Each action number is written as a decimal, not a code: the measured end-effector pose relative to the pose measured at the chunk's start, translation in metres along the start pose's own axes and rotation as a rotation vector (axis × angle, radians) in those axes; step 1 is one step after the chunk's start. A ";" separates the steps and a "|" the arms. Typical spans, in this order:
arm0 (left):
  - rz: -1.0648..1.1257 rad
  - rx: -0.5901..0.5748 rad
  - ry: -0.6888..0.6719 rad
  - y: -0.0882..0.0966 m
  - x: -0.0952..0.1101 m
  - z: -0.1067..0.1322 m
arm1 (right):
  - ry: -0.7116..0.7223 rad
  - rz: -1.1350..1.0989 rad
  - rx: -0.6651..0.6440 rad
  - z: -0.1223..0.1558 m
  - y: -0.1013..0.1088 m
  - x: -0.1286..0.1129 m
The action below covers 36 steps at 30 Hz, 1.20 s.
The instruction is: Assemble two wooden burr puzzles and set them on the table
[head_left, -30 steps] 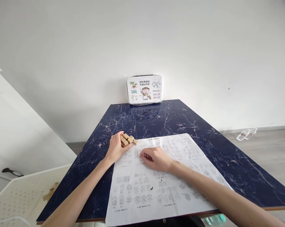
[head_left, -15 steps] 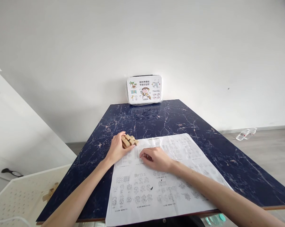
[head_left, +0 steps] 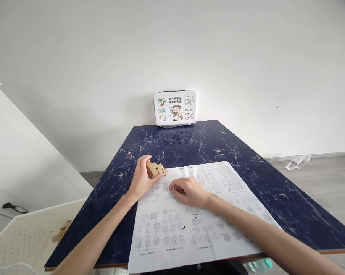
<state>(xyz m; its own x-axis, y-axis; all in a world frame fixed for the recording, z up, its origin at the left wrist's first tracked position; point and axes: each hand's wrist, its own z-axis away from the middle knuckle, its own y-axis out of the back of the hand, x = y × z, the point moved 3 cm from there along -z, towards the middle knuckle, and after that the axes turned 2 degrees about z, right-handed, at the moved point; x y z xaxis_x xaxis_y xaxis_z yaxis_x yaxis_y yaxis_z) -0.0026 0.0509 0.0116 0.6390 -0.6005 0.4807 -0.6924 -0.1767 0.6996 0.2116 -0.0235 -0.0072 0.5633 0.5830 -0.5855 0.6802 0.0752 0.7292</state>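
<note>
My left hand (head_left: 141, 178) is closed round a small wooden block puzzle (head_left: 155, 168) at the upper left corner of a large white printed sheet (head_left: 189, 217). The puzzle is tilted, its near side lifted off the dark blue marble table (head_left: 207, 145). My right hand (head_left: 189, 192) rests on the sheet a little right of the puzzle, fingers curled and pressed down on the paper, with nothing visible in it.
A white illustrated case (head_left: 175, 108) stands against the wall at the table's far edge. A white perforated bin (head_left: 23, 236) at lower left holds a wooden piece (head_left: 60, 233). A clear plastic bottle (head_left: 297, 162) lies on the floor at right.
My left hand has tipped the wooden puzzle up and drawn its fingers further round it. My right hand has stayed where it was on the sheet.
</note>
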 end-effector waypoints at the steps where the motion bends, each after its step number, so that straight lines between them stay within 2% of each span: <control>1: 0.010 0.008 -0.021 0.000 0.002 0.000 | -0.001 -0.003 0.002 0.000 0.000 0.000; 9: 0.042 -0.109 -0.056 -0.007 0.011 0.005 | -0.008 -0.018 0.010 0.000 0.000 0.002; 15: 0.050 -0.110 -0.074 -0.006 0.016 0.005 | -0.003 -0.004 0.011 0.000 0.000 0.001; 24: 0.027 -0.142 -0.129 -0.010 0.012 0.007 | -0.005 -0.011 0.007 0.001 -0.001 0.003; 28: 0.056 -0.136 -0.178 -0.005 0.018 0.007 | -0.054 -0.117 0.018 -0.001 -0.002 0.007; 32: 0.081 -0.199 -0.253 -0.001 0.031 0.009 | -0.184 -0.283 0.035 -0.003 0.004 0.007; 36: 0.135 -0.249 -0.308 0.001 0.044 0.014 | -0.204 -0.331 0.015 -0.006 0.009 0.003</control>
<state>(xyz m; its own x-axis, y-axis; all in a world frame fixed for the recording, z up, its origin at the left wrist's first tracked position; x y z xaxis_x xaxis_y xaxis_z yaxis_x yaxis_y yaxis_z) 0.0200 0.0136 0.0256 0.3920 -0.8171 0.4228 -0.6367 0.0907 0.7657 0.2162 -0.0163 -0.0002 0.3930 0.3557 -0.8479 0.8466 0.2200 0.4847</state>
